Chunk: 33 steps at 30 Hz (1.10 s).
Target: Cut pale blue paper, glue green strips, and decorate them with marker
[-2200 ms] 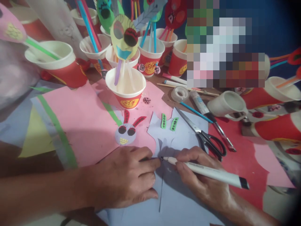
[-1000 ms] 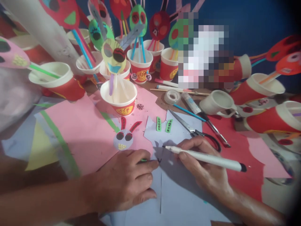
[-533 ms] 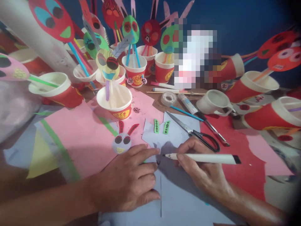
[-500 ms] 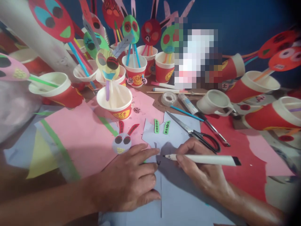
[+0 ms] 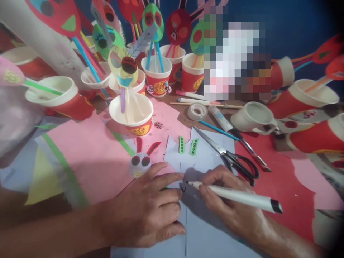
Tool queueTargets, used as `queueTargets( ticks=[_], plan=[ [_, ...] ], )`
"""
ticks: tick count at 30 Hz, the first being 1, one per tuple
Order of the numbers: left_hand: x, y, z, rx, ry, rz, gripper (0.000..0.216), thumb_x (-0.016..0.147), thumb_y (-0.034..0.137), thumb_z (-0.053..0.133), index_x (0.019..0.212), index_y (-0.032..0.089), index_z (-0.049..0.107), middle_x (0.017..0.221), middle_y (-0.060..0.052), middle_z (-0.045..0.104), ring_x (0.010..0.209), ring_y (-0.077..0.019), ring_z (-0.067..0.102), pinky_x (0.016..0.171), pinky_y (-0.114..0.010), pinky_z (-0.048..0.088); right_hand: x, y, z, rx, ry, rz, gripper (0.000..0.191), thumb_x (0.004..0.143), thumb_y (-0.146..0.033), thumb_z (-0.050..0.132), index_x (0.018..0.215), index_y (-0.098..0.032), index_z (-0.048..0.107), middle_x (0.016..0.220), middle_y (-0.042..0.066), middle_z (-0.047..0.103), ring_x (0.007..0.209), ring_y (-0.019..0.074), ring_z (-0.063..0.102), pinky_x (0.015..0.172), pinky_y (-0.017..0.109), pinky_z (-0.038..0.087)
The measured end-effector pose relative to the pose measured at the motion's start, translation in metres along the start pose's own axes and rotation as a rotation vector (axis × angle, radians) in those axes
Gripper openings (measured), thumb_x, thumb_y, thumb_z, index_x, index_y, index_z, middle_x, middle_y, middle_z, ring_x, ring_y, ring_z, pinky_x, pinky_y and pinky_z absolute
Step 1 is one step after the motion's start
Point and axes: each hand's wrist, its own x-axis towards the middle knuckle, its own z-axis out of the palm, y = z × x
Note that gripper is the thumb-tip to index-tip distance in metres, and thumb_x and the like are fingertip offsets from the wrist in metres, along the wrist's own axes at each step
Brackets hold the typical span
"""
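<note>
My right hand (image 5: 231,202) grips a white marker pen (image 5: 236,196), its black tip touching a small black mark on the pale blue paper (image 5: 206,229). My left hand (image 5: 149,211) lies on the same sheet just left of the mark, fingers curled and pressing down a thin green strip that barely shows under them. A small paper bunny face (image 5: 141,160) with red ears lies on the pink paper (image 5: 94,154) just above my left hand. Two green paper strips with black dots (image 5: 188,146) rest on the blue sheet beyond the pen tip.
Black-handled scissors (image 5: 231,157) lie open right of the blue sheet. A tape roll (image 5: 197,111), a glue tube (image 5: 220,118), a white mug (image 5: 254,116) and thin sticks lie behind. Several red paper cups (image 5: 134,114) holding paper faces on straws crowd the back and both sides.
The pen tip lifted off the paper, then came back down onto the small black mark beside my left fingertips. My left hand stayed pressed on the sheet. The view shifted slightly.
</note>
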Motion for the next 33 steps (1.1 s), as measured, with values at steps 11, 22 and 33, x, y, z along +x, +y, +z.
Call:
queueTargets(
  ticks=[11, 22, 33],
  plan=[
    [-0.0012, 0.0, 0.0006, 0.004, 0.005, 0.0, 0.022, 0.091, 0.032, 0.055, 0.08, 0.015, 0.063, 0.092, -0.004, 0.07, 0.12, -0.0248, 0.05, 0.112, -0.043, 0.02, 0.001, -0.0023, 0.0011, -0.064, 0.041, -0.067, 0.012, 0.084, -0.024, 0.053, 0.073, -0.024, 0.048, 0.049, -0.008, 0.051, 0.034, 0.0062, 0.047, 0.035, 0.017, 0.037],
    [-0.0013, -0.0012, -0.0009, 0.013, -0.042, 0.019, 0.025, 0.092, 0.034, 0.053, 0.082, 0.014, 0.064, 0.096, -0.005, 0.07, 0.12, -0.026, 0.049, 0.111, -0.045, 0.02, 0.0008, -0.0046, 0.0004, -0.093, 0.002, -0.092, 0.013, 0.085, -0.023, 0.051, 0.072, -0.023, 0.05, 0.052, -0.006, 0.057, 0.043, 0.0086, 0.056, 0.042, 0.019, 0.043],
    [-0.0015, -0.0012, -0.0004, 0.018, -0.04, 0.018, 0.024, 0.092, 0.033, 0.052, 0.079, 0.015, 0.062, 0.094, -0.005, 0.07, 0.119, -0.0263, 0.05, 0.11, -0.045, 0.022, -0.0018, -0.0005, 0.0002, 0.043, -0.049, 0.061, 0.014, 0.086, -0.029, 0.054, 0.074, -0.025, 0.049, 0.047, -0.007, 0.054, 0.037, 0.0101, 0.05, 0.031, 0.02, 0.035]
  ],
)
